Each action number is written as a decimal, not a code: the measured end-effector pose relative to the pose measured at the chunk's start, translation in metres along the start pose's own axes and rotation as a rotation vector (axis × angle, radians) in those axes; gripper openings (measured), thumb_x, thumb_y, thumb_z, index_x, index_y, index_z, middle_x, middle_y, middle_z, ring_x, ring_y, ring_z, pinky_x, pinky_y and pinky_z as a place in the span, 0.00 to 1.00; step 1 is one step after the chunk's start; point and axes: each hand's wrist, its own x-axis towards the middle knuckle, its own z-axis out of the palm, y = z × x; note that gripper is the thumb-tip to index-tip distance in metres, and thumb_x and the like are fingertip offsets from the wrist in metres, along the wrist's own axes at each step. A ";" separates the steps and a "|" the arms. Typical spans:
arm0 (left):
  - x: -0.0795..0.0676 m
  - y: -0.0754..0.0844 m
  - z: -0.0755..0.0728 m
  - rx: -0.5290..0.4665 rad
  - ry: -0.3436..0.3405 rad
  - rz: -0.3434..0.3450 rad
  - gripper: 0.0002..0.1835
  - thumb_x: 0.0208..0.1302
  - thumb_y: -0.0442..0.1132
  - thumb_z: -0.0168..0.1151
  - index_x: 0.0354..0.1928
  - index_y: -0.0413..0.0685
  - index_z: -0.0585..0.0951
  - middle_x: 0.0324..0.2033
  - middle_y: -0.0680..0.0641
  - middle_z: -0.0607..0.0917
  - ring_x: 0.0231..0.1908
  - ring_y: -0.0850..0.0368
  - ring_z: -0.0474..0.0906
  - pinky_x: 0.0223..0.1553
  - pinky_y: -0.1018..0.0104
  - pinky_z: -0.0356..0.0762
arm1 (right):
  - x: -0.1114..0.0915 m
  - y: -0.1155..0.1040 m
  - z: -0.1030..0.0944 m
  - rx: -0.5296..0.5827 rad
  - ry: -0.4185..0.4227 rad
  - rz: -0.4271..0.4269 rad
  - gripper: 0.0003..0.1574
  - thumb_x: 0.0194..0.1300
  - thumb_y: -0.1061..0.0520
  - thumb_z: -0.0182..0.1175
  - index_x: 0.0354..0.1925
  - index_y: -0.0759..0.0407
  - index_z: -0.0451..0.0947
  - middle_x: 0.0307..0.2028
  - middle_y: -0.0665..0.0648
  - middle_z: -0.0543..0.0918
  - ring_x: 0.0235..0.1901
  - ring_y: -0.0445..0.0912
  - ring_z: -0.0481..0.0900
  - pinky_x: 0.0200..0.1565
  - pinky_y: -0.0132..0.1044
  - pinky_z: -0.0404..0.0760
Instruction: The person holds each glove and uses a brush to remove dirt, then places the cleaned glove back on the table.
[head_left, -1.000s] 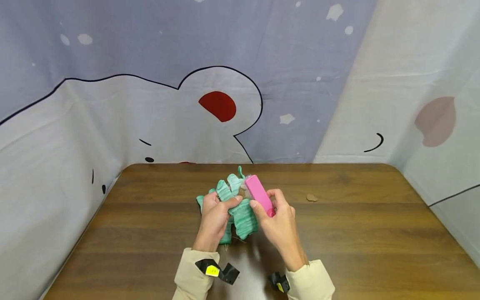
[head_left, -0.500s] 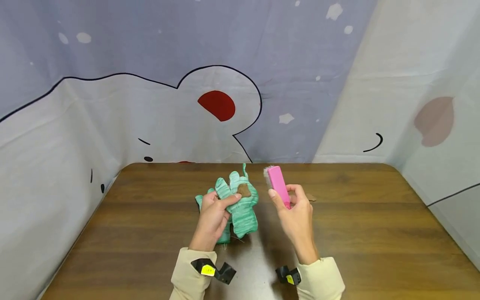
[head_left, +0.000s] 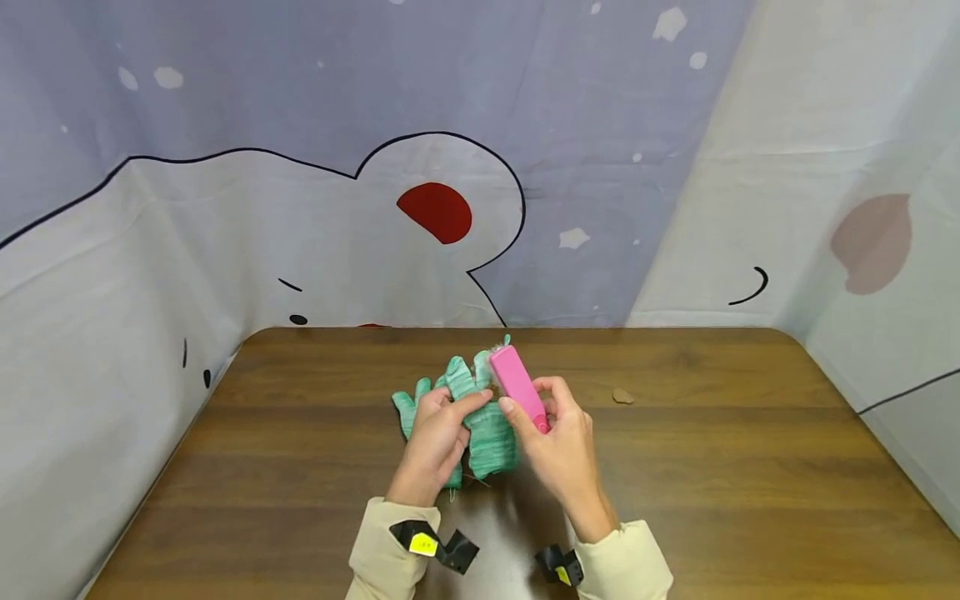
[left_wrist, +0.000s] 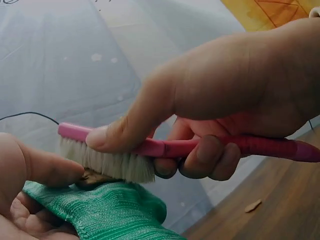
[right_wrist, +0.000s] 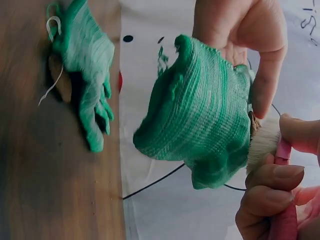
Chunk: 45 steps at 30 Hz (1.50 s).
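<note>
My left hand (head_left: pixel 429 446) pinches a green knitted glove (head_left: pixel 492 446) between thumb and fingers, holding it up over the table. A brown patch (left_wrist: pixel 92 178) shows on this glove beside my thumb tip in the left wrist view. My right hand (head_left: pixel 566 458) grips a pink brush (head_left: pixel 517 383) by its handle, the thumb lying along the back of the brush head. Its white bristles (left_wrist: pixel 120 165) press on the brown patch and hide much of it. A second green glove (right_wrist: pixel 92 65) lies on the table beyond the held one, partly covered in the head view.
The wooden table (head_left: pixel 750 475) reaches to a printed cloth backdrop (head_left: pixel 585 167). A small brown scrap (head_left: pixel 622 396) lies right of the hands. Another brown piece (right_wrist: pixel 61 80) and a loose white thread (right_wrist: pixel 51 86) are by the second glove.
Half a second ago the brush was lifted off to the right, baring the brown patch; now it is back left on the glove. The left hand and held glove have shifted slightly right.
</note>
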 end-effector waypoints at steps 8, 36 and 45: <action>0.001 -0.002 0.002 -0.168 -0.078 0.039 0.05 0.61 0.30 0.57 0.36 0.34 0.75 0.35 0.50 0.79 0.40 0.60 0.75 0.43 0.68 0.74 | 0.000 0.001 0.000 -0.072 0.022 -0.049 0.24 0.54 0.42 0.65 0.43 0.54 0.71 0.16 0.49 0.73 0.15 0.41 0.66 0.17 0.33 0.65; 0.000 0.002 -0.004 -0.440 -0.151 -0.082 0.17 0.72 0.38 0.42 0.59 0.41 0.61 0.57 0.48 0.70 0.61 0.58 0.62 0.63 0.62 0.57 | 0.004 0.013 -0.005 -0.083 0.050 0.024 0.26 0.52 0.41 0.65 0.43 0.54 0.72 0.16 0.51 0.73 0.15 0.41 0.66 0.17 0.33 0.65; 0.002 0.001 -0.002 -0.404 -0.166 -0.081 0.15 0.69 0.33 0.46 0.55 0.40 0.60 0.53 0.48 0.70 0.56 0.59 0.67 0.59 0.64 0.63 | 0.003 0.000 -0.011 0.106 0.019 0.042 0.24 0.53 0.43 0.66 0.43 0.55 0.73 0.21 0.57 0.79 0.15 0.43 0.72 0.17 0.32 0.68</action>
